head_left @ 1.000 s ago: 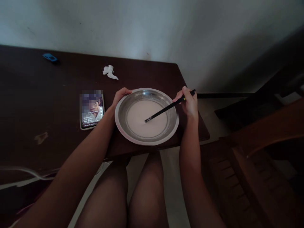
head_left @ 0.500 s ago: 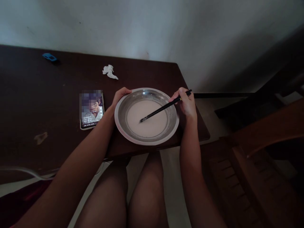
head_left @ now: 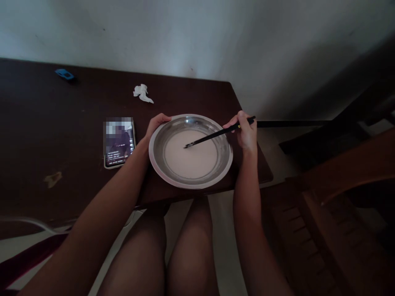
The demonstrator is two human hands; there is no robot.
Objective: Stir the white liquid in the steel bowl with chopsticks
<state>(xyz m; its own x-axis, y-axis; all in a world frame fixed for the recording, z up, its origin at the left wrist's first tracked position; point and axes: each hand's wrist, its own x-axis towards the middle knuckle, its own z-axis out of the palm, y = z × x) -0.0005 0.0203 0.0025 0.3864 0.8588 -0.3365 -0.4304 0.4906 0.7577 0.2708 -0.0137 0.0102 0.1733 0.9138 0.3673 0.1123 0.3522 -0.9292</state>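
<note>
A wide metal bowl (head_left: 158,164) rests at the front edge of the dark table, holding a pale, milky liquid (head_left: 191,162). My left hand (head_left: 156,123) grips the bowl's left rim, its thumb along the upper edge and the other fingers hidden behind the side. Above the right rim, my right hand (head_left: 245,129) is closed around black chopsticks (head_left: 212,135). They slant down to the left, held close together, and their whitened tips meet the liquid near the bowl's middle.
A phone (head_left: 119,144) with a lit screen lies left of the bowl on the table (head_left: 77,115). Behind it are a crumpled white tissue (head_left: 142,93) and a small blue object (head_left: 64,74). A wooden chair (head_left: 348,164) stands at the right; a white cable (head_left: 33,222) runs at lower left.
My right hand has shifted slightly to the right, and the chopstick tips have moved up and right through the liquid. My left hand and the bowl stay put. The phone's picture has changed.
</note>
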